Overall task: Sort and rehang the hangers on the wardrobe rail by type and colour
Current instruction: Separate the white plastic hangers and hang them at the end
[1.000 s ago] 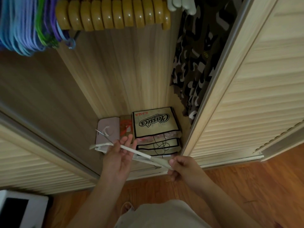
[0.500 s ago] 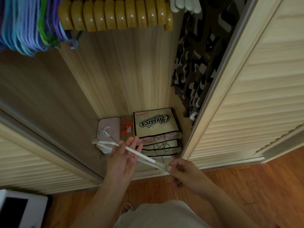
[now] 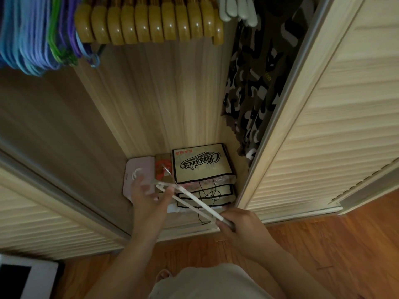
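A person stands at an open wardrobe, holding a white hanger [image 3: 194, 200] low in front of the wardrobe floor. The right hand [image 3: 241, 226] has its grip clenched round one end of the hanger, fingers curled over it near the door track. The left hand [image 3: 149, 196] is at the other end, where the hanger's arms meet in a point; its fingers are spread and blurred, the thumb lies against the hanger, and whether that grip is truly grasping it cannot be told. Overhead on the rail hang blue hangers [image 3: 23, 39] at the far left, a few green and purple hangers [image 3: 64, 44] beside them, a row of wooden hangers [image 3: 149, 24], then pale hangers [image 3: 237, 9] (only their tips show). A camouflage garment [image 3: 259, 83] hangs at the right, beside a louvred door [image 3: 334, 104]. On the wardrobe floor lies a stack of printed bags [image 3: 200, 165] next to a pink flat item [image 3: 140, 169].
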`<state>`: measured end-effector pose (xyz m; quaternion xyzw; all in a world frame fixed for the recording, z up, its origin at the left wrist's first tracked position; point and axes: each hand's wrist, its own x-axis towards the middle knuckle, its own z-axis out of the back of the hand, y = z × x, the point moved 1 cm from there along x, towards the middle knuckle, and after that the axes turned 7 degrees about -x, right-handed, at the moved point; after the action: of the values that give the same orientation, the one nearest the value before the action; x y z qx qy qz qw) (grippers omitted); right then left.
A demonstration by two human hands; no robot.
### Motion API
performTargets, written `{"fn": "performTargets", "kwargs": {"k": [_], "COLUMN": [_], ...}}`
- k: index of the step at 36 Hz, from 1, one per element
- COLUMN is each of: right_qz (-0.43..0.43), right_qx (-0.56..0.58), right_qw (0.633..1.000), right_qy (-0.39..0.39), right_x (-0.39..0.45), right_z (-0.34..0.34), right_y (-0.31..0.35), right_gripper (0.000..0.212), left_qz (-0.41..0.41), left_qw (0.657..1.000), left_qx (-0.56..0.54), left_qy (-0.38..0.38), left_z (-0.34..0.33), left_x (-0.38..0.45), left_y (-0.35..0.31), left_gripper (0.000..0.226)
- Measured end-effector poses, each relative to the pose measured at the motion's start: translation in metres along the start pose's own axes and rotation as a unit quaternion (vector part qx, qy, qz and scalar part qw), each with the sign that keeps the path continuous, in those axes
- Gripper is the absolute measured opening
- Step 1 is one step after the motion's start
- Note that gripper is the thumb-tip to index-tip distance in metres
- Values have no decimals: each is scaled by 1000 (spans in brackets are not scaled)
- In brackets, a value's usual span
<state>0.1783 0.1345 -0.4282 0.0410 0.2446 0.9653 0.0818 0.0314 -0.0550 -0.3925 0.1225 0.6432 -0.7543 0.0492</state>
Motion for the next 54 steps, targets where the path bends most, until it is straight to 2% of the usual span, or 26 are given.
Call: {"fn": "performTargets", "kwargs": {"k": [2,4,7,11,16,18,20,22,25,28,30,35,37,41,43,46,54], "right_qz": [4,13,16,7,-14,-27,-57,-92,-148,-195,-210,-216,-209,-190,-179,-177,-202], "right_qx": [0,-7,4,-1,4,13,17,17,23,-2,-16,-64,-83,-124,-139,-152,-163], "right_qw": [1000,1000,1000,1000,999,999,998,995,988,977,968,941,930,915,908,904,912], "right_qy": [2,5,-4,-18,-28,-29,-27,-27,-39,-82,-133,-254,-291,-334,-353,-359,-318], "right_x": [-1,0,1,2,0,-1,-2,-1,4,16,26,64,84,134,163,205,282], "right_z": [4,7,10,15,20,25,33,46,78,120,152,233,256,295,312,336,369], "right_y": [0,1,3,7,12,14,15,13,11,6,9,29,41,67,72,74,66], "right_gripper": [22,23,25,19,30,30,20,13,25,29,27,17,18,28,31,32,40], "left_qz": [-82,-139,-196,-244,-243,-217,-200,-220,-301,-418,-502,-645,-660,-652,-647,-632,-642], "left_qw": [995,985,976,962,960,965,965,957,938,894,847,717,676,617,597,589,568], "left_qx": [10,44,86,123,141,146,156,177,165,158,174,243,295,397,427,453,465], "left_qy": [55,93,51,-13,-18,20,63,72,51,18,-17,-104,-139,-191,-205,-220,-221], "left_z": [4,5,4,-1,-11,-15,-18,-17,-10,2,11,21,21,23,23,19,24], "left_x": [4,5,9,12,8,5,5,8,20,33,37,43,53,73,80,84,94], "left_y": [-7,-18,-30,-37,-44,-49,-56,-71,-118,-192,-246,-368,-401,-442,-450,-451,-448], "left_gripper": [94,83,48,33,43,57,70,75,63,51,49,53,58,74,84,95,104]}}
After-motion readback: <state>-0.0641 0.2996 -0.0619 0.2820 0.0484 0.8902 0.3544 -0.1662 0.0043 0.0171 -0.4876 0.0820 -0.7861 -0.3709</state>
